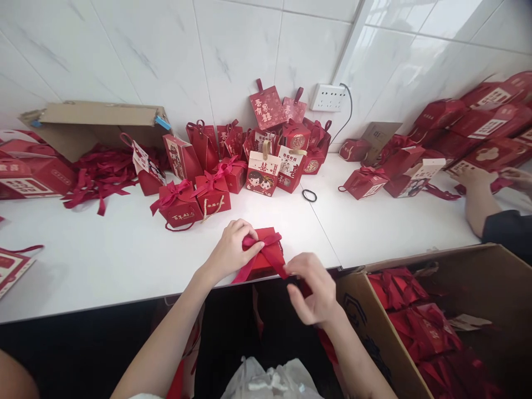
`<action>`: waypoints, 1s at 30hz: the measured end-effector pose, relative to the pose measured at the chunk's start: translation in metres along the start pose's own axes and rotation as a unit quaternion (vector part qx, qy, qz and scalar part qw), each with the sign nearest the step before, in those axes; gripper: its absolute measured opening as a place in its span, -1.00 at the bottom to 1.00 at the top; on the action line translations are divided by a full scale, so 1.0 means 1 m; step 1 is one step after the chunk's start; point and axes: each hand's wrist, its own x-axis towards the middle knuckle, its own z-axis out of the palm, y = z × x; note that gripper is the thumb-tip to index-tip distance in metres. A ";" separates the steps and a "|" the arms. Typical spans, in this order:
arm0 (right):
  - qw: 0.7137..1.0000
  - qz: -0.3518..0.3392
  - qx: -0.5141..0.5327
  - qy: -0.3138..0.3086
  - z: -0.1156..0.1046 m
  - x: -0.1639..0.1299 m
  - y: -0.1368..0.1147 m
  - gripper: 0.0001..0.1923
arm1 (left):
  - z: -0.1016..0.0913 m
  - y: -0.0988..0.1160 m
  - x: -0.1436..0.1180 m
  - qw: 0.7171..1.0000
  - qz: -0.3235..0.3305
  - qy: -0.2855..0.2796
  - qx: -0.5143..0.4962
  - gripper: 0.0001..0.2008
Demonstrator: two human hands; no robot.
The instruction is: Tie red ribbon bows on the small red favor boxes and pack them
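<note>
A small red gift box (265, 270) stands at the table's front edge with a dark-red satin ribbon (272, 256) tied in a bow on it. My left hand (236, 246) is closed on the bow's left side, thumb and fingers pinching the ribbon near the knot. To the right of the box, my right hand (312, 285) has its thumb and index finger apart. Its fingertips are at the end of the ribbon's right tail; whether they grip it I cannot tell for sure. The other tail hangs down at the box's left front.
Several finished red boxes (180, 209) stand behind my hands. Loose ribbons (102, 174) lie by an open carton (103, 113) at left. A black ring (309, 195) lies mid-table. Low right, a cardboard box (353, 299) holds bowed boxes. A co-worker's hands (477, 180) work at far right.
</note>
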 end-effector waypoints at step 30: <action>0.811 0.475 0.340 0.031 0.045 0.025 0.045 -0.60 | 0.032 0.015 -0.037 0.949 -0.175 0.234 -0.118 -0.93</action>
